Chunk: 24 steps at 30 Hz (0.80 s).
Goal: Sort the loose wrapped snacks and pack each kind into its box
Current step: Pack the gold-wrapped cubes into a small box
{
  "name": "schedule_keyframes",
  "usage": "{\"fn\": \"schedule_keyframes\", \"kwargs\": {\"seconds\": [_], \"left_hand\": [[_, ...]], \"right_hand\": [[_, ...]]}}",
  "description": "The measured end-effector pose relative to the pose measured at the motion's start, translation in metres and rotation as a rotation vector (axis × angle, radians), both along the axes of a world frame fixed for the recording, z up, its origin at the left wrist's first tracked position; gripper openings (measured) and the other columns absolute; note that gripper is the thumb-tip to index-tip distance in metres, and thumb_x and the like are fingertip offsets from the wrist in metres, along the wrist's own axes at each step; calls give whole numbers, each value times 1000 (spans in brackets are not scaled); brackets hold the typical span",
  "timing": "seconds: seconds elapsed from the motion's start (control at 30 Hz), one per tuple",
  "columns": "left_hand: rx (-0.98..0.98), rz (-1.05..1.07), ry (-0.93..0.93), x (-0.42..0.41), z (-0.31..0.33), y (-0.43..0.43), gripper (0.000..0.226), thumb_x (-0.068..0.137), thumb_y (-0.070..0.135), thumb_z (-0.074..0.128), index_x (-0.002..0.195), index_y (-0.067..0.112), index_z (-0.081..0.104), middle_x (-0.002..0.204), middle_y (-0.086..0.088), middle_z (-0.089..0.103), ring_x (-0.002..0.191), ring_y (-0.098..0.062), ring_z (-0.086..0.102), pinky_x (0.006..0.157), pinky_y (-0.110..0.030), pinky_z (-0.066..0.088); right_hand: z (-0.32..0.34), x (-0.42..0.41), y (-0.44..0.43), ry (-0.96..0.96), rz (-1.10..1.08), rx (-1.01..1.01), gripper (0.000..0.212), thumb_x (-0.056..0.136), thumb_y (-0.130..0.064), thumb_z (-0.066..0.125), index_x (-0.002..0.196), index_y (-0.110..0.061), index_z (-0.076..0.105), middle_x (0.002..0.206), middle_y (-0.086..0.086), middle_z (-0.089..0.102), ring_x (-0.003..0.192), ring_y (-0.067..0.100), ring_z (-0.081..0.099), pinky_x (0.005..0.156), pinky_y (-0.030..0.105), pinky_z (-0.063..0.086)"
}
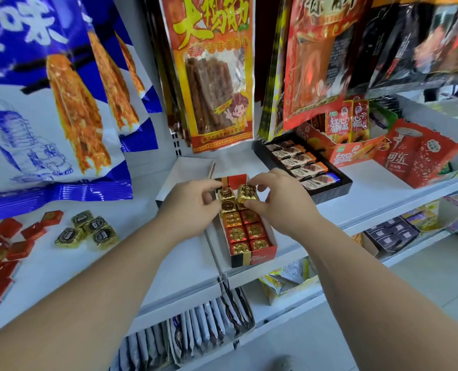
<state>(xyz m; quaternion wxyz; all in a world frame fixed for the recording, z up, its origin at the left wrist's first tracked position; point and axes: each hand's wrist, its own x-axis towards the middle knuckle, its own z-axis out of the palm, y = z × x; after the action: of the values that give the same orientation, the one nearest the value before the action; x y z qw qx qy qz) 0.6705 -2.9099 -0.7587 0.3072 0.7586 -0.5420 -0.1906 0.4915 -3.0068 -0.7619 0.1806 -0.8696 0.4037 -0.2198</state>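
Note:
A long red and black box [252,258] lies on the white shelf, filled in two rows with gold, orange and red foil-wrapped cubes [240,232]. My right hand [278,199] pinches a gold foil cube [246,194] at the box's far right corner, tilted and slightly raised. My left hand [187,204] rests its fingertips on the gold cube [226,194] at the far left corner. Loose gold cubes [88,231] lie on the shelf to the left. Beyond them sits a heap of red wrapped snacks [5,247].
A black tray [329,192] of brown bars stands right of the box. An open white box [187,170] is behind my left hand. Hanging snack bags [211,76] crowd the back. An orange display carton [353,151] and a red bag [420,156] sit at right. Lower shelves hold packets [209,325].

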Motion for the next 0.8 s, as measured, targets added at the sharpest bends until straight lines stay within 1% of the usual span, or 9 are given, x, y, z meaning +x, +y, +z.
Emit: {"fn": "schedule_keyframes", "kwargs": {"seconds": [0.1, 0.17, 0.23, 0.33, 0.4, 0.47, 0.57, 0.67, 0.8], "left_hand": [[-43, 33, 105, -1, -11, 20, 49, 88, 24, 64, 137, 30, 56, 107, 9, 63, 83, -13, 62, 70, -26, 46], [-34, 37, 160, -2, -16, 28, 53, 87, 26, 66, 138, 31, 53, 116, 10, 62, 95, -25, 60, 68, -22, 43], [-34, 23, 203, -6, -19, 33, 55, 87, 22, 66, 139, 30, 52, 110, 12, 64, 99, -21, 59, 66, -24, 46], [-43, 6, 247, -10, -20, 35, 52, 88, 24, 67, 137, 32, 53, 78, 9, 62, 77, -16, 68, 61, -14, 43], [-48, 8, 279, -11, -21, 35, 50, 87, 32, 70, 135, 34, 55, 88, 0, 69, 67, -6, 60, 67, -14, 44], [-68, 2, 318, -14, -21, 35, 45, 84, 35, 74, 127, 37, 60, 101, 9, 71, 71, 4, 58, 75, -21, 48], [-93, -8, 334, -18, -22, 35, 38, 80, 32, 79, 104, 51, 57, 102, 18, 68, 63, 13, 54, 68, -17, 42], [-95, 6, 365, -17, -26, 35, 35, 79, 33, 79, 99, 52, 59, 105, 17, 69, 57, 9, 52, 67, -19, 42], [-101, 3, 420, -17, -32, 36, 33, 82, 36, 77, 98, 57, 57, 98, 16, 71, 55, -9, 43, 58, -23, 44]], "right_hand": [[7, 15, -7, 16, -28, -17, 40, 83, -41, 75, 119, -28, 65, 102, -5, 53, 78, 14, 55, 63, 28, 41], [9, 23, -13, 119, -13, -33, 42, 85, -39, 73, 123, -28, 63, 107, -2, 53, 87, 19, 59, 70, 31, 47], [8, 28, -19, 238, 7, -42, 43, 87, -37, 71, 128, -28, 60, 113, 0, 52, 96, 22, 60, 79, 36, 52], [8, 32, -26, 357, 4, -52, 44, 89, -35, 68, 132, -31, 57, 119, 1, 49, 102, 24, 60, 84, 38, 52], [9, 35, -28, 384, 0, -59, 44, 90, -34, 67, 132, -33, 57, 121, 1, 49, 105, 24, 59, 85, 38, 51], [10, 38, -28, 405, -8, -69, 41, 90, -33, 66, 131, -33, 59, 122, 1, 50, 105, 24, 59, 83, 37, 51], [8, 41, -27, 441, -1, -119, 31, 91, -31, 60, 121, -29, 65, 105, 1, 50, 96, 26, 61, 74, 36, 54], [7, 37, -20, 403, 10, -123, 29, 92, -35, 57, 118, -25, 65, 103, 2, 52, 94, 27, 62, 71, 35, 53], [3, 25, -12, 327, 35, -75, 32, 97, -36, 48, 121, -25, 67, 116, 8, 56, 100, 28, 61, 82, 40, 54]]}}
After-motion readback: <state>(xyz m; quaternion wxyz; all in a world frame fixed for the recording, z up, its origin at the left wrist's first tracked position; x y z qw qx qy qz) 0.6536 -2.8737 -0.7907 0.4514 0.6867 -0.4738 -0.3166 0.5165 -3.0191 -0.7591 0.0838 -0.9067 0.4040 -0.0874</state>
